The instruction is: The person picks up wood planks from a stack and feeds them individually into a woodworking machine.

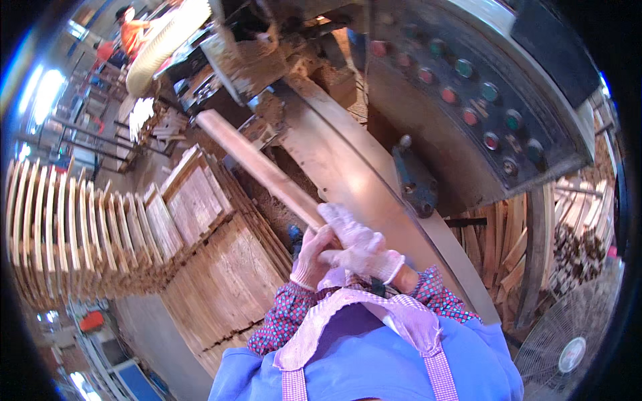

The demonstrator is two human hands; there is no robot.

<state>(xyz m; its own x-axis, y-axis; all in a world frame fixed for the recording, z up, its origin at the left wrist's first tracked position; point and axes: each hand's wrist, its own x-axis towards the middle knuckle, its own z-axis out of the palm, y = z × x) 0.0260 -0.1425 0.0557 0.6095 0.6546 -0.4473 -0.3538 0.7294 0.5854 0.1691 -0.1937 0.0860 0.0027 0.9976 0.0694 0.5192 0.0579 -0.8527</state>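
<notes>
A long, narrow wooden strip (257,167) slants up and to the left from my hands, its far end in the air near the machine. My left hand (311,259), in a pale knitted glove, is closed round its near end. Close beside it my right hand (361,242), gloved the same way, grips that end from the right, its thumb side partly hidden. The two hands touch or overlap in front of my chest. To their right runs the machine's smooth metal bed (354,167).
A control panel (468,100) with red and green buttons stands at upper right. Stacked wooden panels (221,274) and a row of upright slats (73,227) lie left. A fan (568,354) is at lower right, near wood pieces (511,240). A person (132,30) stands far off.
</notes>
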